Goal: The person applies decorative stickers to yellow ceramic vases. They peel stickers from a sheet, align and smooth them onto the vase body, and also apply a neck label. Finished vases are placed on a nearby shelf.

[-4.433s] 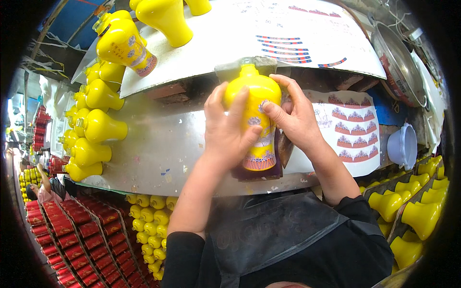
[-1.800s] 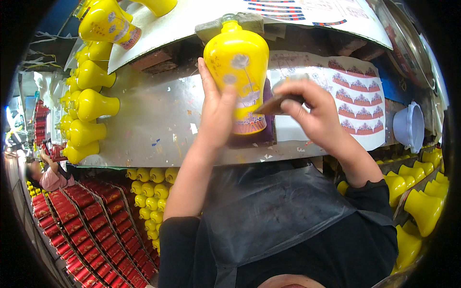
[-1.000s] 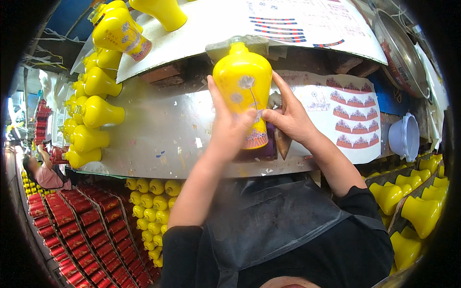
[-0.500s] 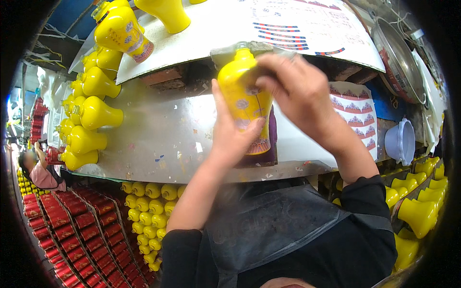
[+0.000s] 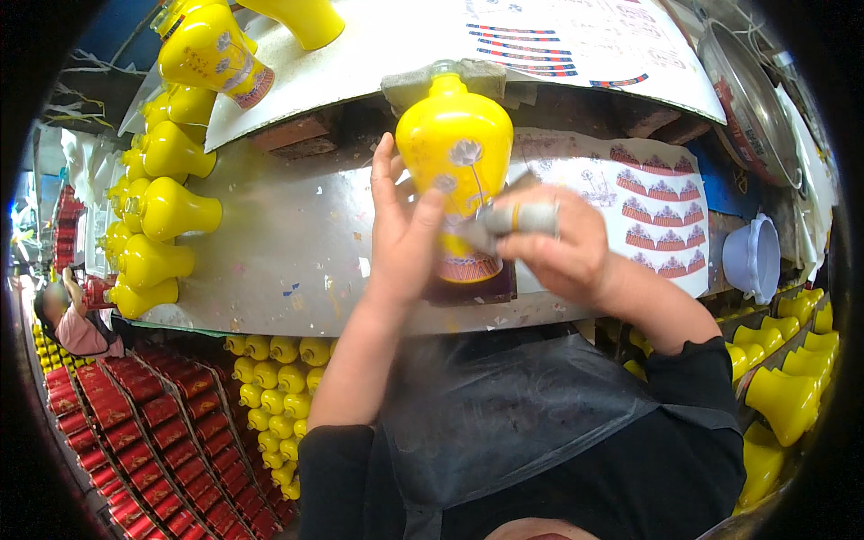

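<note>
A glossy yellow bottle with a clear neck lies before me, its neck toward the far side on a grey padded rest. Purple-grey flower prints and a patterned band near its base decorate it. My left hand grips its left side, thumb across the front and fingers along the edge. In my right hand is a grey cylindrical tool with a tan band, its blurred end against the lower front of the bottle. Under the base shows a dark purple pad.
Yellow bottles line the table's left side; a decorated bottle lies on the white board. Printed sheets lie at right, near a pale basin. Red boxes and more bottles fill the floor. Another person is far left.
My right hand has come down from the upper bottle to its lower right, and the grey tool now shows in it. The bottle has turned slightly, with its flower facing up.
</note>
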`<action>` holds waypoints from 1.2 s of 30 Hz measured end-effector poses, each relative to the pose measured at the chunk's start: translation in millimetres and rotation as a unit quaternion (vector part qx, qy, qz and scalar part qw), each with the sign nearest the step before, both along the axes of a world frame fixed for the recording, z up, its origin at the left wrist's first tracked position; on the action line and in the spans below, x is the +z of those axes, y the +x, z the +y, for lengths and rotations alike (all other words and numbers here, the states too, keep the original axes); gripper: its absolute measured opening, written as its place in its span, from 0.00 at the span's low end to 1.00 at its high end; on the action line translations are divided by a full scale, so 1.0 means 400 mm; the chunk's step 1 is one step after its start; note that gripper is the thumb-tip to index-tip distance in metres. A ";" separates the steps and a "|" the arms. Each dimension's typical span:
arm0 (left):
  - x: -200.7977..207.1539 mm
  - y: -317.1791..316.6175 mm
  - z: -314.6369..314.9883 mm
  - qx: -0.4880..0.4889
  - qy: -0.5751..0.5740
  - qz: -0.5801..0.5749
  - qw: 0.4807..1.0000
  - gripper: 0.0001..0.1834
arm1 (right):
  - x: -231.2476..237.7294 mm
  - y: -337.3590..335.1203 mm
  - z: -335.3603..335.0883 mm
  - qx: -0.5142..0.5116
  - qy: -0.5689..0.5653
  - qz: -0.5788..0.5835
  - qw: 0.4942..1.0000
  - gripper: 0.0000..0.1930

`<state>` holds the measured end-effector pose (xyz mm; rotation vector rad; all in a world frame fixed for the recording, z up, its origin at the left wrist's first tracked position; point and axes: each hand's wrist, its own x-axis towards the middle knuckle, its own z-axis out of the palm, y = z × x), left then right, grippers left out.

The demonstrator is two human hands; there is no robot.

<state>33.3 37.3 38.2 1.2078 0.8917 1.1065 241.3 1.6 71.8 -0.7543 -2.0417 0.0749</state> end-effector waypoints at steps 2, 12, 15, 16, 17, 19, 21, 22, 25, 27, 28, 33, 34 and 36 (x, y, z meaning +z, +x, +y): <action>0.008 0.003 -0.001 -0.030 -0.038 -0.037 0.998 0.47 | -0.030 -0.004 -0.053 0.012 -0.075 0.021 0.997 0.10; 0.070 -0.025 -0.030 -0.070 -0.041 -0.037 0.996 0.45 | -0.028 -0.031 -0.087 -0.020 -0.123 0.077 0.989 0.17; 0.063 -0.038 -0.039 -0.036 0.014 0.040 0.998 0.47 | -0.007 -0.024 -0.089 -0.034 -0.271 0.180 0.945 0.13; 0.057 -0.039 -0.038 -0.024 0.025 0.065 0.997 0.49 | -0.004 -0.016 -0.085 -0.039 -0.368 0.267 0.890 0.12; 0.046 -0.035 -0.039 -0.014 0.047 0.099 0.994 0.49 | -0.005 -0.010 -0.078 -0.087 -0.377 0.279 0.879 0.11; 0.022 -0.017 -0.039 0.012 0.067 0.181 0.981 0.49 | -0.013 0.001 -0.060 -0.121 -0.446 0.262 0.847 0.16; 0.000 -0.005 -0.035 0.029 0.078 0.157 0.984 0.46 | -0.030 -0.012 -0.044 -0.153 -0.482 0.243 0.828 0.23; -0.009 -0.002 -0.033 0.037 0.079 0.148 0.985 0.45 | -0.039 -0.026 -0.040 -0.142 -0.477 0.223 0.838 0.29; -0.028 -0.005 -0.033 0.039 0.088 0.114 0.989 0.43 | -0.056 -0.059 -0.023 -0.197 -0.490 0.205 0.824 0.42; -0.034 -0.011 -0.029 0.034 0.085 0.096 0.991 0.42 | -0.057 -0.070 -0.017 -0.192 -0.472 0.208 0.835 0.46; -0.035 -0.013 -0.028 0.032 0.076 0.087 0.993 0.42 | -0.056 -0.069 -0.016 -0.193 -0.479 0.208 0.831 0.46; -0.032 -0.013 -0.029 0.024 0.065 0.062 0.996 0.40 | -0.071 -0.054 -0.014 -0.104 -0.551 0.327 0.761 0.42; -0.031 -0.010 -0.030 0.025 0.074 0.061 0.995 0.39 | -0.079 -0.051 -0.017 -0.117 -0.546 0.309 0.770 0.42; -0.031 -0.002 -0.036 0.032 0.062 0.067 0.995 0.39 | -0.102 -0.060 -0.015 -0.111 -0.482 0.296 0.817 0.40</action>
